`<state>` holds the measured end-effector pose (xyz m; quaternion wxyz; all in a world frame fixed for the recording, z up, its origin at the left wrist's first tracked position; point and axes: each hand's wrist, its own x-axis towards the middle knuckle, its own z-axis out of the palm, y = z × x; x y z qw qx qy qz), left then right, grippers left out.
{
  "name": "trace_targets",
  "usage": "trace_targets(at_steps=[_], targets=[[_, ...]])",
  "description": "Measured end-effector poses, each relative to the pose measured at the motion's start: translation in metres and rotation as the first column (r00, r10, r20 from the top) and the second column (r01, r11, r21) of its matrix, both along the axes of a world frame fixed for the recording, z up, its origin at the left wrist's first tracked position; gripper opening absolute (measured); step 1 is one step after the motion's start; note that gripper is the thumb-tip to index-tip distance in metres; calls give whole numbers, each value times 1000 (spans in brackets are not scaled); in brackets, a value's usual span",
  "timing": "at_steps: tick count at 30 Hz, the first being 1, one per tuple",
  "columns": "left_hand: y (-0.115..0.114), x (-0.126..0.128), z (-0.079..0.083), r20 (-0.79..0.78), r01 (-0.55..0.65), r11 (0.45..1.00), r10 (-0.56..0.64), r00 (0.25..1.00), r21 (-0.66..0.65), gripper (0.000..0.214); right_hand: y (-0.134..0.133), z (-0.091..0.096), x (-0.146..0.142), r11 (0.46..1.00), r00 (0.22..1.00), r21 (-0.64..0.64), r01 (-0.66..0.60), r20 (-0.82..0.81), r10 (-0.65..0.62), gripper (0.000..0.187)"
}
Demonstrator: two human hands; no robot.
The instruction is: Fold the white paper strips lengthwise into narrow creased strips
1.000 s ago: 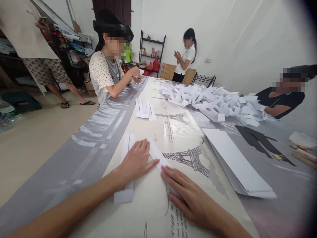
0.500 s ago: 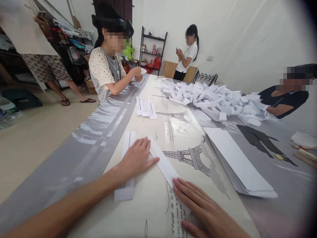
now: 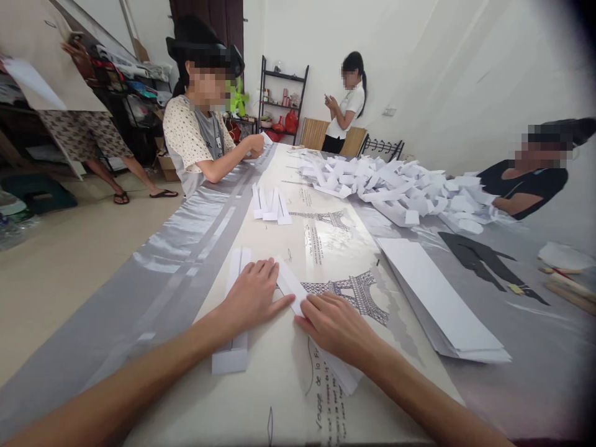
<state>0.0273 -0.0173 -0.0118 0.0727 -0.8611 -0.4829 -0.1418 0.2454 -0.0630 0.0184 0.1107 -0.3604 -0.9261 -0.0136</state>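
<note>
A folded white paper strip [image 3: 290, 287] lies slantwise on the printed tablecloth [image 3: 279, 397]. My left hand [image 3: 254, 292] rests flat over its far end, thumb stretched out along the strip. Around its middle, my right hand [image 3: 336, 324] is closed, with curled fingers and thumb pressed onto the paper; its palm hides part of the strip. The strip's near end shows below that hand. Under my left wrist lies another folded paper piece [image 3: 230, 361], partly covered by the arm.
Several folded strips [image 3: 271, 206] lie farther up the table. Beyond them is a big heap of white paper pieces [image 3: 382, 180]. A stack of folded sheets [image 3: 442, 298] sits to the right. One co-worker [image 3: 200, 130] handles paper at the left edge; another person [image 3: 524, 186] is at right.
My right hand has slid up the strip toward my left hand, and its fingers have gone from stretched to curled. My left hand has stayed in place on the strip.
</note>
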Motion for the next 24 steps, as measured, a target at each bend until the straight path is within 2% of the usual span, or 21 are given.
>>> trace_targets(at_steps=[4, 6, 9, 13, 16, 20, 24], targets=[[-1, -1, -1, 26, 4, 1000, -4, 1000, 11, 70, 17, -19, -11, 1000, 992, 11, 7, -123, -6, 24], [0, -6, -1, 43, 23, 1000, -24, 999, 11, 67, 16, -23, -8, 1000, 987, -8, 3, -163, -4, 33], [4, -21, 0, 64, 104, 994, -102, 993, -19, 57, 14, -25, -3, 998, 986, -56, -14, -169, 5, 46], [8, -33, 2, 49, 163, 987, -162, 986, -15, 42, 17, -26, -3, 995, 988, -98, -20, -155, 5, 48], [5, -31, 1, 23, 175, 985, -175, 984, 0, 32, 19, -26, -3, 994, 988, -107, -23, -156, 6, 45], [-2, -26, -4, -13, 173, 985, -174, 985, -21, 31, 18, -26, -2, 994, 988, -105, -18, -152, 2, 44], [-2, -24, -4, -43, 204, 979, -203, 978, 25, 29, 18, -27, -1, 997, 989, -72, -13, -148, 2, 42]])
